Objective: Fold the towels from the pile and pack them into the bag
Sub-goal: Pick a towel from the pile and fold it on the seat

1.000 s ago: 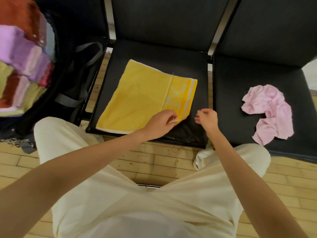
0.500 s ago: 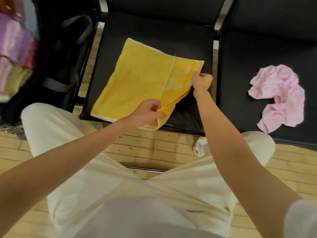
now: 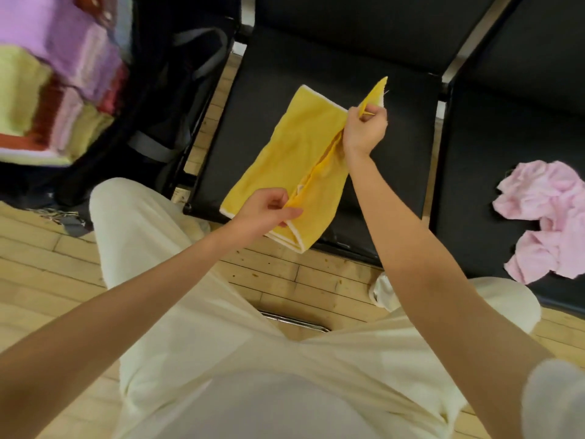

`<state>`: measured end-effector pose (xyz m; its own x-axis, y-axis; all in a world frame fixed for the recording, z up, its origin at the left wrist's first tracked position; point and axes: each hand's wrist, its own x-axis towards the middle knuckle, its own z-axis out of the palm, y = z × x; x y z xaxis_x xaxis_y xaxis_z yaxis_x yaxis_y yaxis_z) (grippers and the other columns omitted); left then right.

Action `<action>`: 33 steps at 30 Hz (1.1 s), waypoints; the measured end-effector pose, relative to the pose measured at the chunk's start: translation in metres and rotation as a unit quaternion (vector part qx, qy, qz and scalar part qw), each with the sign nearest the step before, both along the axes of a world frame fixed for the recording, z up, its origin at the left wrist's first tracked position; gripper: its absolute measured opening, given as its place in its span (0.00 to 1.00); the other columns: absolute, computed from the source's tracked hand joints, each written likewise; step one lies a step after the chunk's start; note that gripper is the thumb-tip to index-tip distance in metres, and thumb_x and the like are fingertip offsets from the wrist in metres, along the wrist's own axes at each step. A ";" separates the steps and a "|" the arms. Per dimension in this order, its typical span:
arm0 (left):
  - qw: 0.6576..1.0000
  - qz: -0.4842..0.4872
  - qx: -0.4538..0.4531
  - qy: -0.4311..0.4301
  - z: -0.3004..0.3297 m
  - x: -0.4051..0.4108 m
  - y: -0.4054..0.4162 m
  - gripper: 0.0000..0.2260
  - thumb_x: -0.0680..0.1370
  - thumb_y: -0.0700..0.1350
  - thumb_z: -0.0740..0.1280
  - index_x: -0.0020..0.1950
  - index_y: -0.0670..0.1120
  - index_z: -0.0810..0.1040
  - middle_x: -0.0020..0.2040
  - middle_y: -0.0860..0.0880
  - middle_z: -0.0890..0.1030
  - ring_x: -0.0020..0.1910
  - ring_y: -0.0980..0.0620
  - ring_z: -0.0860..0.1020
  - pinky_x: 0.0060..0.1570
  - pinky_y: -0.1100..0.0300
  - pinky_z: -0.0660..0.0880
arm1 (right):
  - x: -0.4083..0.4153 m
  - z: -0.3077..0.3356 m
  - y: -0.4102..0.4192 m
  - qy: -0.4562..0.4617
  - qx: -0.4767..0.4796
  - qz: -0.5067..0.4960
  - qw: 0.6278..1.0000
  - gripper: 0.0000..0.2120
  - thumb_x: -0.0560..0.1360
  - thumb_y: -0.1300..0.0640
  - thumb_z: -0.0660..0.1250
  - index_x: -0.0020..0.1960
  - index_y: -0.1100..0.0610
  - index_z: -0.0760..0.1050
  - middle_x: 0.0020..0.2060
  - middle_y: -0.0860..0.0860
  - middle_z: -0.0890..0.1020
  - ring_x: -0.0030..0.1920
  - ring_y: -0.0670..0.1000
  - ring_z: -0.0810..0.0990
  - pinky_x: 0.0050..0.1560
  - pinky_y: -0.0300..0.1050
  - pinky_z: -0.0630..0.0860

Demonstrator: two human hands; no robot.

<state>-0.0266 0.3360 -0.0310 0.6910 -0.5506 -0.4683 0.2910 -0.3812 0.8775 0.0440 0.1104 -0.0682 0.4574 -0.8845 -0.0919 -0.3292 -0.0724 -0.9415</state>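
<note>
A yellow towel (image 3: 294, 160) lies on the middle black seat (image 3: 402, 172), its right part lifted and folded over toward the left. My left hand (image 3: 269, 210) pinches the towel's near edge at the seat's front. My right hand (image 3: 365, 129) grips the far edge, raised above the seat. A crumpled pink towel (image 3: 547, 217) lies on the right seat. At the left stands a black bag (image 3: 152, 99) holding several folded towels (image 3: 57, 83) in purple, yellow, red and pink.
Black chair backs rise behind the seats, with a metal strip (image 3: 468, 42) between them. The floor (image 3: 38, 274) is light wood. My legs in cream trousers (image 3: 253, 359) fill the lower frame, close to the seat's front edge.
Both hands have lifted the towel's right edge and carried it leftward over the rest. My right hand moved from the near corner to the far one. The view swung right.
</note>
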 end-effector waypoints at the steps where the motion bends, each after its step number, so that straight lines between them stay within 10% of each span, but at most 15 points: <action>1: 1.000 0.009 0.007 -0.007 -0.002 0.006 0.009 0.15 0.75 0.37 0.70 0.33 0.44 0.66 0.33 0.47 0.70 0.38 0.51 0.75 0.43 0.55 0.79 | 0.010 -0.003 0.010 0.001 -0.009 0.005 1.000 0.11 0.74 0.63 0.67 0.55 0.65 0.72 0.35 0.43 0.70 0.35 0.42 0.71 0.37 0.29 0.71; 14: 0.904 -0.076 0.366 -0.209 -0.041 0.047 0.067 0.10 0.78 0.47 0.63 0.41 0.43 0.70 0.51 0.42 0.71 0.42 0.45 0.72 0.44 0.52 0.73 | 0.070 -0.060 0.079 0.121 -0.079 0.115 0.983 0.06 0.74 0.63 0.64 0.49 0.58 0.68 0.42 0.52 0.75 0.42 0.48 0.73 0.41 0.35 0.67; 25: 0.811 -0.157 0.364 -0.429 -0.048 0.048 0.062 0.15 0.75 0.34 0.65 0.60 0.40 0.71 0.57 0.41 0.73 0.53 0.43 0.73 0.49 0.51 0.74 | -0.002 -0.048 0.092 0.129 -0.131 0.302 0.935 0.12 0.76 0.61 0.64 0.58 0.61 0.72 0.47 0.54 0.78 0.43 0.47 0.76 0.45 0.40 0.75; 33: 0.808 -0.315 0.288 -0.407 -0.048 0.050 0.068 0.15 0.78 0.37 0.61 0.64 0.42 0.73 0.62 0.44 0.76 0.59 0.43 0.75 0.56 0.47 0.74 | -0.141 -0.030 0.108 0.071 -0.391 0.505 0.766 0.11 0.67 0.56 0.73 0.46 0.60 0.75 0.48 0.53 0.79 0.48 0.53 0.78 0.46 0.46 0.75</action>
